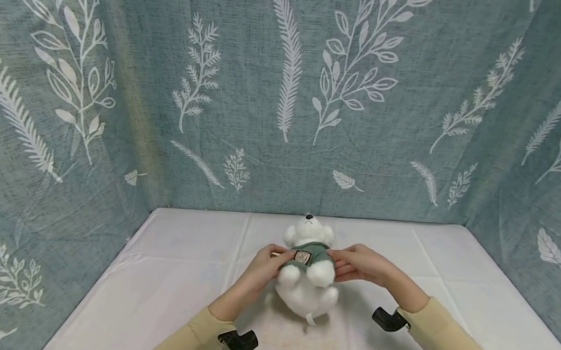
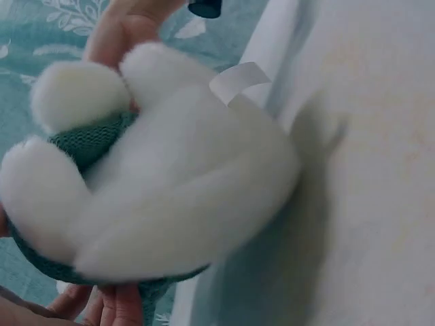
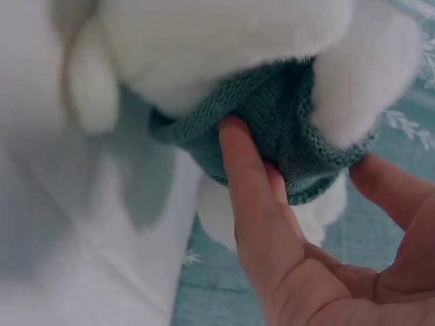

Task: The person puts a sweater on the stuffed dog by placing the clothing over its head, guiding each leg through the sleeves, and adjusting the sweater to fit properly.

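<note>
I judge the white plush bear over the white tablecloth light and squashy, best held where the bare left hand and bare right hand grip both sides of its green knitted sweater.

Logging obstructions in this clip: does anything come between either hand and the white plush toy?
Only the green sweater that the plush toy wears: the left hand holds it on one side, the right hand on the other. Nothing else visible intervenes.
</note>
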`<action>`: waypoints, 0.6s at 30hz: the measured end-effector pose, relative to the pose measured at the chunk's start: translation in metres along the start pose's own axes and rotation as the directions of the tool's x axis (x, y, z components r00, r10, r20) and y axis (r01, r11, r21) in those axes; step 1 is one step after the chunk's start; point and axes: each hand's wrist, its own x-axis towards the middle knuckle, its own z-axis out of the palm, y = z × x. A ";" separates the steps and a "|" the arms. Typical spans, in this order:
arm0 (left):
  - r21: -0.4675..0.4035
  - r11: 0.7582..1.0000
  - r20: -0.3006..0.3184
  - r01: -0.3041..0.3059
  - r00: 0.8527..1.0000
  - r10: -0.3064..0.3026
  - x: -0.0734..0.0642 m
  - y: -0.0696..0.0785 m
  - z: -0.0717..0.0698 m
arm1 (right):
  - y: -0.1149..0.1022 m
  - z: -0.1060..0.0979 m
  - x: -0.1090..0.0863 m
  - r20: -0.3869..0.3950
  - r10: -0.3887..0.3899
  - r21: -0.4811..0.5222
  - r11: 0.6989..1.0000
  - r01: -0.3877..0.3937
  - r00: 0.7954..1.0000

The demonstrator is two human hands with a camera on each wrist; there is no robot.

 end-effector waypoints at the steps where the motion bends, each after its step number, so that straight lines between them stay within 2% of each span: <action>1: 0.015 1.000 -0.005 -0.010 1.000 0.011 0.000 0.001 0.000 | 0.002 0.000 0.001 0.010 0.002 0.015 1.000 -0.002 1.000; 7: 0.048 0.998 -0.001 -0.047 0.999 0.047 -0.002 0.004 -0.002 | 0.016 0.002 0.007 0.069 0.016 0.129 0.991 -0.025 0.998; 18: 0.074 0.993 0.010 -0.092 0.996 0.092 -0.004 0.007 -0.003 | 0.038 0.002 0.015 0.111 0.010 0.282 0.959 -0.041 0.994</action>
